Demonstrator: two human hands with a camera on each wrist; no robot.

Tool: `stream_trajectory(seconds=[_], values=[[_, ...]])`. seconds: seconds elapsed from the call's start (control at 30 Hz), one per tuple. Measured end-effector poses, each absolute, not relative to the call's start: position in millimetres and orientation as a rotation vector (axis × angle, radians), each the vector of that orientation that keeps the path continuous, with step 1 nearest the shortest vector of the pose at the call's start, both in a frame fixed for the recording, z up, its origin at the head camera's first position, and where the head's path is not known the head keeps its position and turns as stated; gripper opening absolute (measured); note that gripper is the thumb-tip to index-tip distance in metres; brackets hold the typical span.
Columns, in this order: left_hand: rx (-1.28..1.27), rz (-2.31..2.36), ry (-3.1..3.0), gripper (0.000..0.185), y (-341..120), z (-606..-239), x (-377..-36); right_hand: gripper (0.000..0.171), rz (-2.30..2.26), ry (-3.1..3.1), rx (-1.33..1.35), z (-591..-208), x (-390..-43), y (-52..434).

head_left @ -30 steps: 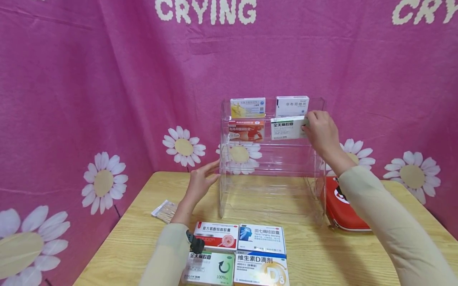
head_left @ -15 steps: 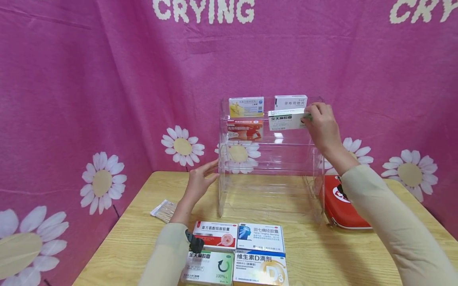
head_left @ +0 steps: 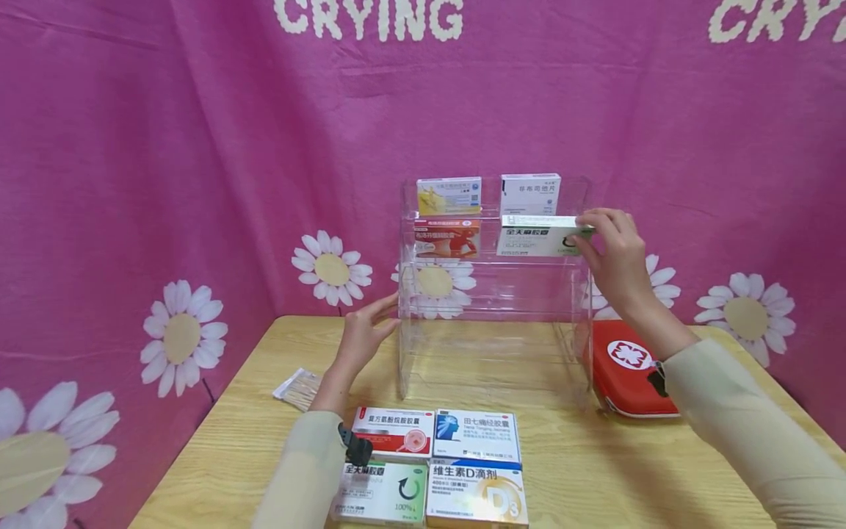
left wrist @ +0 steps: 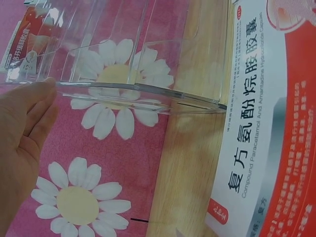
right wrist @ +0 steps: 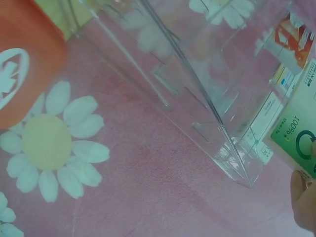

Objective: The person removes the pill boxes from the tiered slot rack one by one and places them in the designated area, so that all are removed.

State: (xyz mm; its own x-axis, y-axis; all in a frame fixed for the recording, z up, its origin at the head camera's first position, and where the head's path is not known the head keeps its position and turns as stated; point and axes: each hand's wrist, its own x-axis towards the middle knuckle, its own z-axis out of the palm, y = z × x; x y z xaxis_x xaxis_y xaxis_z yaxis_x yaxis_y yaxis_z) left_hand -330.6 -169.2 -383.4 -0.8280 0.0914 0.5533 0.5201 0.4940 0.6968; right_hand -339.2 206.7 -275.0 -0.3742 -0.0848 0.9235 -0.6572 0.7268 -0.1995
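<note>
My right hand (head_left: 621,253) pinches the right end of a white-and-green medicine box (head_left: 532,239), thumb on its front. This box is level with the second tier of a clear acrylic rack (head_left: 404,360); whether it rests there I cannot tell. My left hand (head_left: 362,330) touches the rack's left side panel with extended fingers, as the left wrist view also shows. Left of the held box stands an orange-red medicine box (head_left: 446,239). On the top tier are a yellow-and-white box (head_left: 449,196) and a white box (head_left: 530,195).
In front of the rack lie a red-and-white box (head_left: 393,432), a blue-and-white box (head_left: 474,435), a green-and-white box (head_left: 380,492) and a vitamin D box (head_left: 476,494). A bag of cotton swabs (head_left: 299,389) lies left, a red first-aid case (head_left: 631,375) right.
The held medicine box rose in front of the white box's lower part, then came back down to the second tier. My right hand shifted right along it. The left hand stayed on the rack.
</note>
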Motion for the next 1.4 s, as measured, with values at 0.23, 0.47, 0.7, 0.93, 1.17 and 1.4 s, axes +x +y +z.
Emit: stream_trajectory(seconds=[0.23, 0.47, 0.7, 0.93, 1.17, 1.4], values=[[-0.495, -1.306, -2.305, 0.046, -168, -383, -330, 0.030, 0.596, -1.893, 0.609, -294, -310, 220], [-0.504, -1.295, -2.299, 0.048, -169, -382, -328, 0.038, 0.584, -1.931, 0.681, -320, -279, 232], [-0.510, -1.286, -2.297, 0.046, -170, -382, -328, 0.043, 0.570, -1.981, 0.735, -353, -255, 242], [-0.505, -1.300, -2.323, 0.045, -168, -379, -328, 0.033, 0.570, -2.069, 0.747, -385, -232, 250], [-0.504, -1.310, -2.316, 0.045, -168, -378, -329, 0.047, 0.589, -2.193, 0.719, -406, -219, 255], [-0.522, -1.312, -2.310, 0.045, -169, -381, -328, 0.044, 0.627, -2.322, 0.780, -425, -213, 259]])
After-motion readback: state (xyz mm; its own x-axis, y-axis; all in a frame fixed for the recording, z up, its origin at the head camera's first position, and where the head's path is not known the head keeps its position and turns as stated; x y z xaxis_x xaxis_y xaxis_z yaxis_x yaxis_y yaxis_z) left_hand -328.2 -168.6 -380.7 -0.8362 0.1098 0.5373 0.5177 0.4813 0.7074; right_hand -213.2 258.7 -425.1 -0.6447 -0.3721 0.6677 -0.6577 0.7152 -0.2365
